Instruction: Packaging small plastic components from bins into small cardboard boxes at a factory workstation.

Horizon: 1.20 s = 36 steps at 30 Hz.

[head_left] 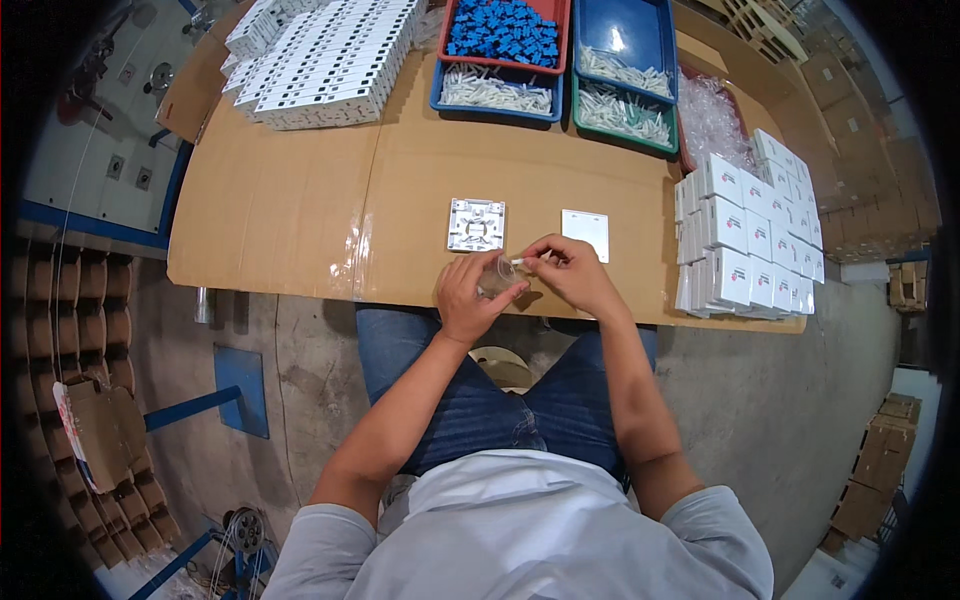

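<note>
At the near edge of the cardboard-covered bench point(300, 200), just above the person's blue-jeaned knees, the two hands meet. The left hand point(468, 298) is curled around a small clear plastic bag point(497, 277), thumb and fingers pinching it. The right hand point(572, 272) pinches a thin white tube piece point(523, 261) between thumb and forefinger, its tip right at the mouth of the bag. Both hands hover at the bench edge, touching one another through the bag.

Just beyond the left hand lies a square white moulded base plate point(476, 224), ribbed side up, flat on the cardboard. Beside it, beyond the right hand, lies a plain white square cover plate point(586, 232).

To the right, near the bench's end, stand rows of small white cartons point(745, 235), packed close together. At the far edge sit a blue tray point(494, 92) of white tube pieces with a red tray point(505, 30) of small blue parts above it, then a green tray point(622, 112) and another blue tray point(626, 40) holding more white pieces. Clear plastic bags point(712, 122) are heaped to their right. At far left lie stacked white plates point(325, 60).
</note>
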Available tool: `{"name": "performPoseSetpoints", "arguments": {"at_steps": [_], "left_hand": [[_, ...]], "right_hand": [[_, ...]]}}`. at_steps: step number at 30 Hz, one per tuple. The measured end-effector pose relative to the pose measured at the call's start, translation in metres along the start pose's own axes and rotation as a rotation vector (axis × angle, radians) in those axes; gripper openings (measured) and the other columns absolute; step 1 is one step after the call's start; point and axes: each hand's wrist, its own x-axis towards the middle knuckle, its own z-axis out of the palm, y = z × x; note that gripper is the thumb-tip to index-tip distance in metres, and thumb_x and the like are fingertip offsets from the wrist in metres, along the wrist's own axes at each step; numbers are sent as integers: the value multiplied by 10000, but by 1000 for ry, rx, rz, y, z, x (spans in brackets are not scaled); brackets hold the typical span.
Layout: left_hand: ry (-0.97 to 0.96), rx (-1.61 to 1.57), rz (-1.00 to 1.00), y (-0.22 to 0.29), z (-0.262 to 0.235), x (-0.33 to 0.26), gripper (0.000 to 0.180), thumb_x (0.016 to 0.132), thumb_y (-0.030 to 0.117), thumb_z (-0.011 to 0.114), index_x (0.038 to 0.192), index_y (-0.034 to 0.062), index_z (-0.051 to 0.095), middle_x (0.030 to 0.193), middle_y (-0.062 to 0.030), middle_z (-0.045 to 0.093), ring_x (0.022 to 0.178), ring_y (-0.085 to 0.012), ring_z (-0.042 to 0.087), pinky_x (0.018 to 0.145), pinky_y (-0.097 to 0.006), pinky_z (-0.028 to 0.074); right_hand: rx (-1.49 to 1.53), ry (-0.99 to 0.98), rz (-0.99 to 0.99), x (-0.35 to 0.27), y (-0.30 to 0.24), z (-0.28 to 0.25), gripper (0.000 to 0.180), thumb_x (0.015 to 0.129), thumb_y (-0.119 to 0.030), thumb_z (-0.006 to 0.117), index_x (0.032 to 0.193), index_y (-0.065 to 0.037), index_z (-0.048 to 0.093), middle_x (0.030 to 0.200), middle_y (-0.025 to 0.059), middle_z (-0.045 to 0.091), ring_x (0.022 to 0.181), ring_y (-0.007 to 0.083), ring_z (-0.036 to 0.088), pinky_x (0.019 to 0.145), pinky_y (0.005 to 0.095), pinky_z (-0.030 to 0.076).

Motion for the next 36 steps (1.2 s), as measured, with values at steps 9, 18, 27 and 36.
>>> {"name": "performPoseSetpoints", "arguments": {"at_steps": [9, 18, 27, 36], "left_hand": [[6, -60, 41, -4, 0, -2, 495, 745, 327, 905, 1129, 83, 709, 1014, -73, 727, 914, -278, 694, 813, -399, 532], [28, 3, 23, -7, 4, 0, 478, 761, 322, 915, 1099, 61, 700, 949, -100, 707, 867, -289, 691, 766, -402, 539], [29, 119, 29, -4, 10, -2, 468, 771, 407, 889, 1046, 82, 696, 902, -81, 687, 839, -292, 670, 752, -419, 516], [20, 181, 41, 1, 7, 1, 450, 771, 421, 883, 1008, 92, 689, 862, -58, 665, 803, -279, 650, 735, -409, 503]], "right_hand": [[-31, -18, -115, -3, 4, 22, 137, 978, -124, 728, 1024, -4, 777, 896, 55, 691, 725, 96, 618, 647, 252, 494], [-162, 119, -70, 97, 18, -21, 193, 929, -174, 714, 1021, -11, 760, 831, 102, 752, 770, 179, 710, 702, 328, 541], [-738, 297, -449, 263, 1, -77, 179, 857, -58, 600, 937, -39, 759, 957, 211, 740, 903, 412, 708, 802, 477, 569], [-586, 145, -441, 301, -17, -64, 215, 855, -50, 594, 941, -37, 791, 942, 205, 749, 922, 387, 718, 844, 460, 567]]}}
